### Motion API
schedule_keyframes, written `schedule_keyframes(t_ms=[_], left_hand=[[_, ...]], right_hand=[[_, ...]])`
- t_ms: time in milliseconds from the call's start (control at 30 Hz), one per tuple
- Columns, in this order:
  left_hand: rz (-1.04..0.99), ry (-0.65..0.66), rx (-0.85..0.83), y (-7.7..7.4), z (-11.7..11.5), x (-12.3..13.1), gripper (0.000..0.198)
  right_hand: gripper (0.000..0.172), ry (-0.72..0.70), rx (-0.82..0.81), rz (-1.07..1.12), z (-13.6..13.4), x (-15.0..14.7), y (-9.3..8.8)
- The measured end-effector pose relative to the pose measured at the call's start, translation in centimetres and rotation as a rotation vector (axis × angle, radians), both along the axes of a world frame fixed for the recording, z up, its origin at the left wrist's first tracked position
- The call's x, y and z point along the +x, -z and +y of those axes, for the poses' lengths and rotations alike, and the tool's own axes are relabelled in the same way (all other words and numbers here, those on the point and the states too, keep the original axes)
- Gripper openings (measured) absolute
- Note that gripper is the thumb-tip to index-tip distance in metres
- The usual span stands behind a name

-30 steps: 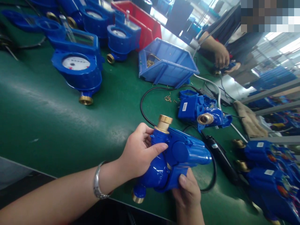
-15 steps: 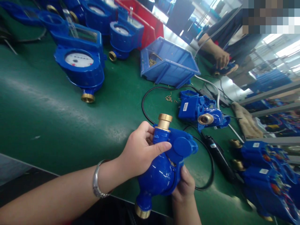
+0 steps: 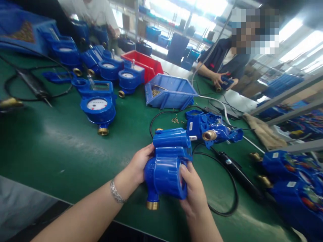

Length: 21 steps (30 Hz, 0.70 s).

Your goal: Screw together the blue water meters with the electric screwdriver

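Both hands grip the blue plastic-and-brass water meter (image 3: 168, 164) at lower centre, its long axis upright: left hand (image 3: 138, 164) on its left flank, right hand (image 3: 193, 190) on its right.

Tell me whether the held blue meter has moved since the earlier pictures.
Yes. The held meter has rolled about its long axis between left hand and right hand, staying just left of the lying meter.

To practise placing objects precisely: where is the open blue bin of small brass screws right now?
In the head view, the blue bin sits on the green table past the held water meter, just right of the red bin.
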<state>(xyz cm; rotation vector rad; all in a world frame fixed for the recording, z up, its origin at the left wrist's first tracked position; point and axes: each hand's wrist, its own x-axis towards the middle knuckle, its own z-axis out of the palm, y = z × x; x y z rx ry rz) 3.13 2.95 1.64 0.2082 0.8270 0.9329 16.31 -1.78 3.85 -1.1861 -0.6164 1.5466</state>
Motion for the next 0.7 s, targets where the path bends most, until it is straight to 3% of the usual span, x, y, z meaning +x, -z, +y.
schedule_keyframes(t_ms=[100, 300, 367, 467, 500, 600, 633, 700], left_hand=[[0.115, -0.012, 0.049, 0.3, 0.0, -0.5, 0.016], [0.457, -0.067, 0.142, 0.8, -0.4, -3.6, 0.02], [0.624, -0.171, 0.151, 0.8, -1.4, -5.0, 0.024], [0.985, -0.437, 0.259, 0.9, -3.6, -6.6, 0.036], [1.255, -0.507, 0.479, 1.1, -4.2, -6.9, 0.036], [1.72, -0.276, 1.178, 1.6, -4.8, -6.9, 0.043], [1.813, -0.182, 1.308, 1.7, -4.5, -6.7, 0.045], [1.98, -0.105, 1.385, 1.9, -3.1, -6.4, 0.045]], right_hand=[[0.061, -0.023, -0.036, 0.098, 0.5, -0.8, -0.1], [0.078, 0.038, 0.037, 0.101, 2.0, -4.3, 1.4], [0.082, 0.058, 0.036, 0.038, 2.6, -5.8, 1.8], [0.08, 0.049, 0.058, -0.049, 3.9, -7.6, 2.1], [0.077, 0.036, 0.074, -0.07, 4.5, -8.1, 2.2], [0.071, 0.023, 0.133, -0.128, 6.8, -9.2, 2.4], [0.068, 0.024, 0.15, -0.155, 7.6, -9.5, 2.4], [0.06, 0.02, 0.183, -0.215, 9.1, -9.8, 2.3]])
